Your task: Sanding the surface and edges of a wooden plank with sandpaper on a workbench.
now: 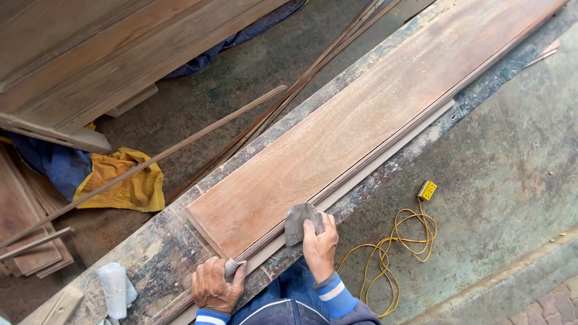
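A long reddish-brown wooden board lies along a stained workbench, running from near me to the upper right. My right hand presses a folded grey piece of sandpaper against the board's near edge. My left hand pinches the end of a thin wooden strip that runs beside the board, close to the board's near corner. A small grey scrap shows between its fingers.
A yellow cord with a yellow plug lies coiled on the concrete floor at right. A yellow cloth and blue cloth lie left, under thin wooden strips. Stacked wood panels fill the upper left. A white rag rests on the bench.
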